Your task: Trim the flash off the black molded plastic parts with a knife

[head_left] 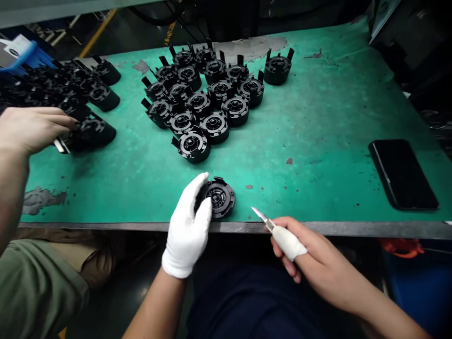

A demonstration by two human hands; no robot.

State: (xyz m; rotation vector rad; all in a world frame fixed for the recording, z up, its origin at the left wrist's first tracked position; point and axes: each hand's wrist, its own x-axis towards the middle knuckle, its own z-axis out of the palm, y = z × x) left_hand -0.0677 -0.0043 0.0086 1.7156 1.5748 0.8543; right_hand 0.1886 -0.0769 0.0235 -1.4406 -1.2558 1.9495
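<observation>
My left hand (187,226), in a white glove, has its thumb and fingers around the left side of a round black plastic part (222,200) at the table's front edge. Ribs and a ring show on the part's upper face. To its right, my right hand (291,245) grips a small knife (262,216), with the bare blade pointing up and left toward the part. A white cover wraps the right thumb. Knife and part are apart. Most of the knife's handle is hidden in the fingers.
Several similar black parts (213,123) stand grouped behind my left hand, and one (278,68) stands apart. A phone (404,174) lies at right on the green table mat (328,117). At left, a co-worker's hand (35,127) reaches over more parts (102,96).
</observation>
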